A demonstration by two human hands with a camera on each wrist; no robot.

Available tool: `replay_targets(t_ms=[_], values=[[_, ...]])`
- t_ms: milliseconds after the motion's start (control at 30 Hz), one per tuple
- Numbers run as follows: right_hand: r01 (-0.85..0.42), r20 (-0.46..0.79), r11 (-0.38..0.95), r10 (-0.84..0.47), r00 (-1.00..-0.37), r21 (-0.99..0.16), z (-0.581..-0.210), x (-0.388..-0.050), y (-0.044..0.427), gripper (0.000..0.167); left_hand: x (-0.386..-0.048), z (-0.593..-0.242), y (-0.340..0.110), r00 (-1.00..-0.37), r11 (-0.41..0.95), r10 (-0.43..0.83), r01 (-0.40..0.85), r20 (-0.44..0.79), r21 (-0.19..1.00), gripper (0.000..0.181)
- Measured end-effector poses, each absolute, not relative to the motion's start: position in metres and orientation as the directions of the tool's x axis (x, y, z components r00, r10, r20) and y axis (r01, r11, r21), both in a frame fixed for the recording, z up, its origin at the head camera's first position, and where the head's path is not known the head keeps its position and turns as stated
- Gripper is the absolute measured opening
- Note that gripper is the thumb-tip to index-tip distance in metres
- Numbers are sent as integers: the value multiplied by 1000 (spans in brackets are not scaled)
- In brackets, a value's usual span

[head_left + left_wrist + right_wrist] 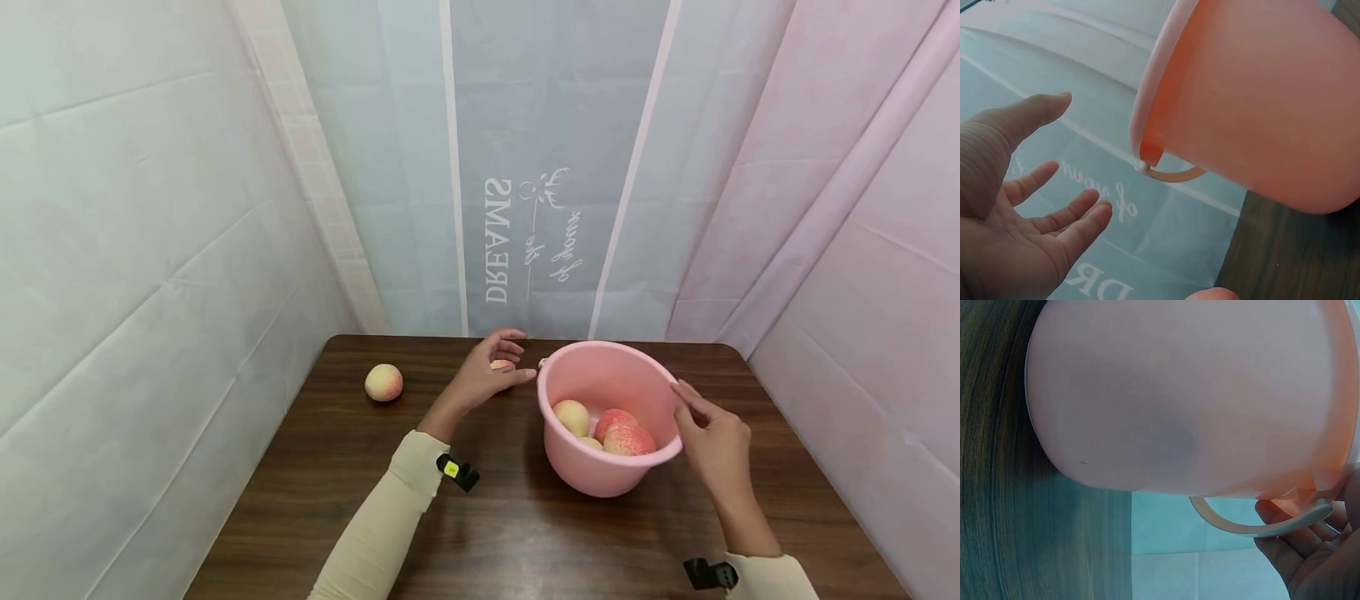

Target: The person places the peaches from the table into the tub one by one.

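Note:
A pink bucket stands on the table with several peaches inside, some red, some pale yellow. My right hand grips its right rim, the thumb toward the inside and the fingers outside, close by the handle. Just off the left rim is my left hand, fingers spread and holding nothing. Beyond that hand a peach lies on the table, partly hidden by it. In the left wrist view, the palm and loosely bent fingers are apart from the bucket.
Another peach, yellow and pink, lies at the back left of the dark wooden table. Pale cloth hangs behind the table's far edge and along both sides.

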State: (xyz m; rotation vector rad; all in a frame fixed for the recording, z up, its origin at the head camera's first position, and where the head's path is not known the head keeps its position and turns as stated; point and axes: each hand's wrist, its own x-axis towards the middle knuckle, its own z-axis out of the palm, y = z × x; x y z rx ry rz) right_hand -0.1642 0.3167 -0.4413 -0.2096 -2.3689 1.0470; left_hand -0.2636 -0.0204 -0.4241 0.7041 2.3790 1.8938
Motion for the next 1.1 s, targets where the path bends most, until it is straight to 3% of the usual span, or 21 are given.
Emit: replay_targets(t_ms=[1100], values=[[-89, 426, 702, 321, -846, -707, -429, -176, 325, 28, -281, -439, -27, -929, 168, 308, 267, 207, 949, 60]])
